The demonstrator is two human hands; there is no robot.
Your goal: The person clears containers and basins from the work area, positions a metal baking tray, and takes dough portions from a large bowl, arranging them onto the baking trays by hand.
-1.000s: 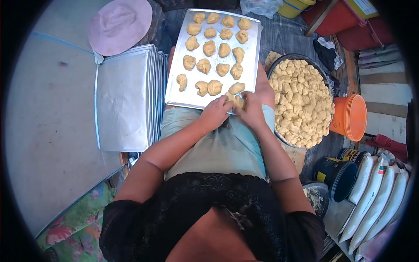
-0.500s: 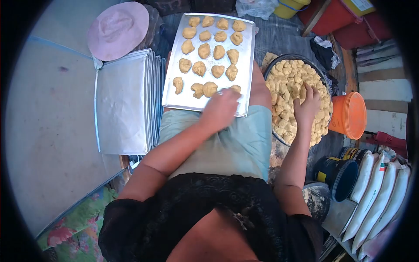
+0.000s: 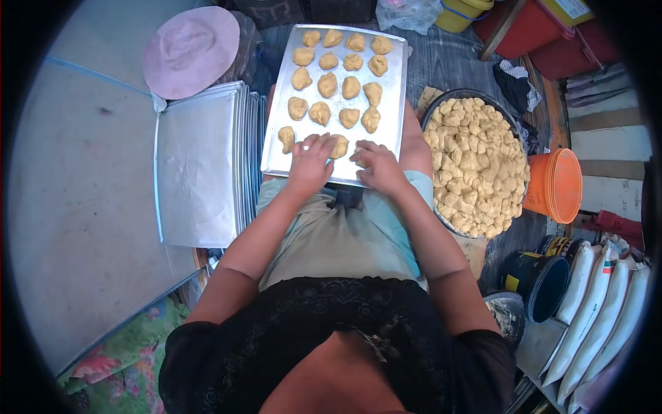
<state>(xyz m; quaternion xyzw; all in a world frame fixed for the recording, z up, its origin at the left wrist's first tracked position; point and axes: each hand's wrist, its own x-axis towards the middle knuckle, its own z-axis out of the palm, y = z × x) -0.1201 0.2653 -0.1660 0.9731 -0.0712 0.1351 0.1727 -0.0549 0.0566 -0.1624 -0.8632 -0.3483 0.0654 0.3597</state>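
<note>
A metal baking tray (image 3: 276, 155) rests across my lap with rows of rough yellow-brown dough pieces (image 3: 327, 85) on it. In the row nearest me, my left hand (image 3: 309, 164), with a ring on one finger, curls over a dough piece that it mostly hides. Just right of its fingertips sits another dough piece (image 3: 338, 146). My right hand (image 3: 380, 168) has its fingers bent around a dough piece at the tray's near right corner, which shows only in part. Beside my right leg stands a large round basin (image 3: 441, 94) heaped with cut dough lumps (image 3: 476, 165).
Stacked metal trays (image 3: 200, 165) stand to my left, with a pink hat (image 3: 189, 52) at their far end. On the right are an orange bucket (image 3: 555, 186), a dark bucket (image 3: 545, 286) and several white filled bags (image 3: 593, 317). Red containers (image 3: 527, 34) sit at the far right.
My right hand has left the dough basin and come over to the tray's near right corner. My left hand has shifted left along the near row.
</note>
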